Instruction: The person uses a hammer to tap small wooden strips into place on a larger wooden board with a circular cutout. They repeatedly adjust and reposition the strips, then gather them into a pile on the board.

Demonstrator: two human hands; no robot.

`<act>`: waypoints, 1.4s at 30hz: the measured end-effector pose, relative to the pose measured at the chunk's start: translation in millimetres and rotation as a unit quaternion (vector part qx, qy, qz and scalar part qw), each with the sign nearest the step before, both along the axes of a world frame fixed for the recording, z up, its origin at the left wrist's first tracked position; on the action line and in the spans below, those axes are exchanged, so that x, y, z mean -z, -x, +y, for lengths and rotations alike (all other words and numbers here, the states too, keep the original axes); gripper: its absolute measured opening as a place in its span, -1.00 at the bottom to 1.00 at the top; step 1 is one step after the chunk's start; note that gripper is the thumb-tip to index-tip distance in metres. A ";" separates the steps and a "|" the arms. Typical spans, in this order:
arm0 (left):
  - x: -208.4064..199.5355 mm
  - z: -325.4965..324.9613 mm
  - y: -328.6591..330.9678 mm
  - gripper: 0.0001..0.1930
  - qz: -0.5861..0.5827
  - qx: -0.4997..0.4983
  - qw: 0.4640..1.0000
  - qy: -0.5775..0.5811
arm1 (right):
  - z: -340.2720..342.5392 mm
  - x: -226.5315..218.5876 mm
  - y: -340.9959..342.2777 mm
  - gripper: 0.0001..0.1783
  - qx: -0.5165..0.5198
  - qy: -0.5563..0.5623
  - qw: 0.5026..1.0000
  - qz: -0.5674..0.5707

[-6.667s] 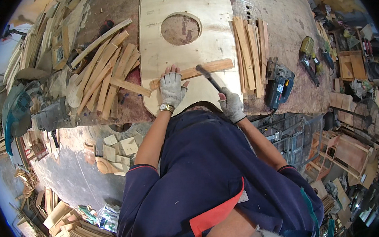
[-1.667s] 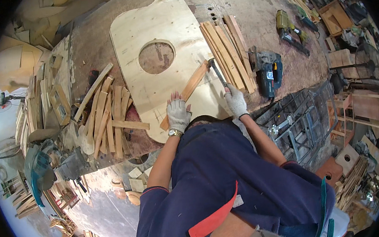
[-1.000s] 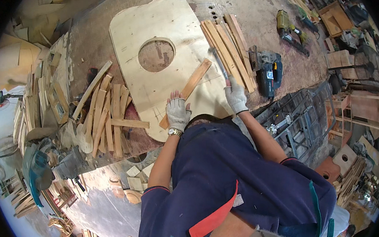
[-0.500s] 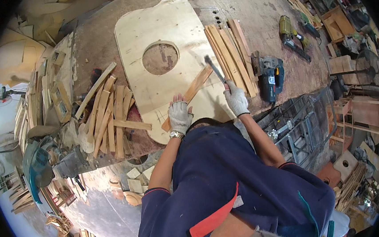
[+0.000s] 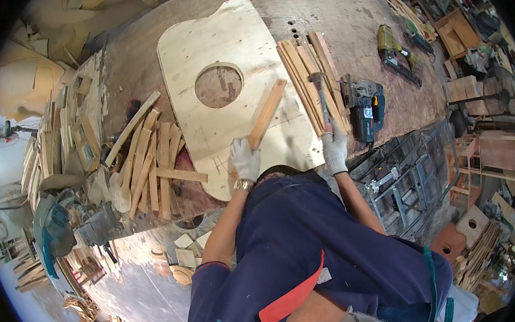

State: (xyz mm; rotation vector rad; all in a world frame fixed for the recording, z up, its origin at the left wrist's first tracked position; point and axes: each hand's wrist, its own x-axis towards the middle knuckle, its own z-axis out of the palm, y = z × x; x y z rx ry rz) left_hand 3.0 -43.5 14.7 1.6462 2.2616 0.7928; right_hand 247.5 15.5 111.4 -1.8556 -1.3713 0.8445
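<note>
My left hand [image 5: 245,158], in a white glove with bare fingertips, is closed on a wooden strip [image 5: 270,108]. The strip slants away over a pale plywood panel [image 5: 192,44] with a large round cutout. My right hand [image 5: 334,148], also gloved, grips a hammer [image 5: 323,102] by its handle. The hammer's head points away from me, over a bundle of wooden strips [image 5: 299,76] at the panel's right edge.
To the right of the bundle lies a dark jigsaw [image 5: 365,113], with a yellowish nail gun [image 5: 391,49] farther off. A pile of wooden strips [image 5: 142,158] is left of the panel. Metal frames [image 5: 402,189] stand below the table's right edge.
My right hand has drawn the hammer right, off the panel and over the bundle. The strip under my left hand has turned steeper, and my left fingers have curled round it.
</note>
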 end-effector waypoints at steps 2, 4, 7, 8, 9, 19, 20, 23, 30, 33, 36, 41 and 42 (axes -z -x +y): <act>-22.6 28.6 -18.6 -0.64 -0.121 -0.021 0.992 0.034 | 0.7 13.6 -17.9 -0.68 -0.005 -0.125 0.992 0.005; -8.7 58.4 -38.5 -0.69 -0.256 -0.031 0.966 -0.022 | 11.3 31.4 -33.1 -0.74 -0.028 -0.163 0.985 0.050; -60.0 93.0 -80.0 -0.52 -0.298 0.067 0.952 0.012 | 17.5 1.9 -40.4 -0.70 -0.023 -0.146 0.987 0.062; -70.2 100.3 -79.5 -0.33 -0.211 0.111 0.971 0.010 | 20.9 10.8 -48.2 -0.65 -0.016 -0.159 0.986 0.044; -89.8 101.5 -79.5 -0.30 -0.220 0.122 0.967 0.038 | 17.1 7.5 -43.2 -0.59 0.020 -0.143 0.987 0.063; -22.5 1.7 180.4 -0.64 0.151 -0.223 0.952 -0.149 | 6.8 33.8 -60.9 -0.39 0.017 -0.038 0.998 0.050; -43.4 -2.4 199.7 -0.63 0.238 -0.288 0.925 -0.072 | 4.5 33.1 -65.1 -0.39 0.034 -0.041 0.998 0.040; -30.7 -68.6 286.8 -0.59 0.248 -0.345 0.903 0.065 | 9.5 31.1 -58.3 -0.38 0.015 -0.035 0.999 0.032; -36.7 -112.9 336.7 -0.53 0.249 -0.118 0.942 0.194 | 20.8 23.6 -35.3 -0.45 -0.006 -0.063 0.992 0.109; -52.1 -105.1 337.2 -0.53 0.218 -0.074 0.957 0.175 | 13.9 -2.7 -12.6 -0.58 -0.012 -0.052 0.988 0.142; -77.4 -68.6 306.6 -0.58 0.173 -0.034 0.975 0.133 | 9.5 -1.3 -12.1 -0.63 -0.023 -0.072 0.989 0.124; -113.1 8.5 144.3 -0.68 0.124 0.051 0.985 0.105 | 5.9 24.0 -25.4 -0.71 -0.064 -0.062 0.994 0.057; -105.3 21.7 110.0 -0.67 0.105 0.059 0.985 0.123 | 3.0 29.9 -25.3 -0.71 -0.051 -0.052 0.995 0.071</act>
